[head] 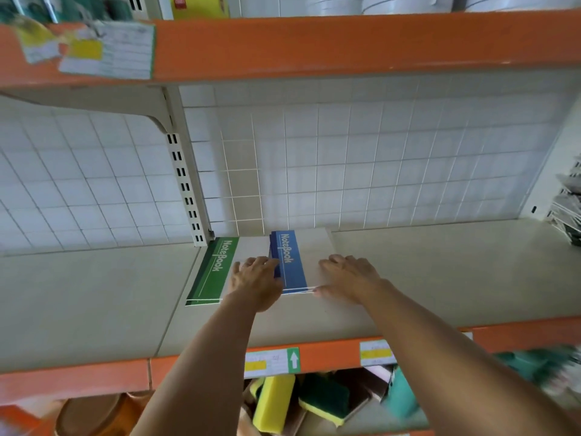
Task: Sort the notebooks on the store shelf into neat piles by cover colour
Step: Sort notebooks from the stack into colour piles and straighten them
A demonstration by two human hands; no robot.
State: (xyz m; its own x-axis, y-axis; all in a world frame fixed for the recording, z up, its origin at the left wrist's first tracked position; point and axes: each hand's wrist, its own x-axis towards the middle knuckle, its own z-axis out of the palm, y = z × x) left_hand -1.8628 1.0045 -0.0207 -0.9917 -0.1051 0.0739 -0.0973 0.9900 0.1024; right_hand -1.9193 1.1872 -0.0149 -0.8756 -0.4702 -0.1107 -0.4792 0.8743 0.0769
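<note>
Two notebook piles at frame centre, green pile (213, 272) and blue pile (290, 262), long axes running front to back, slightly tilted. Left hand (254, 283), fingers loosely spread, hides the green pile's right part and touches the blue pile. Right hand (347, 276) lies flat on it, thumb at its near edge.

The left hand (256, 280) hides part of the blue notebooks (292, 262); shelf price labels (272, 361) are blurred.

Blue notebooks (294, 262), green notebooks (217, 272): smooth card covers; shelf (94, 294): matt painted metal; sponges (273, 401): foam.
</note>
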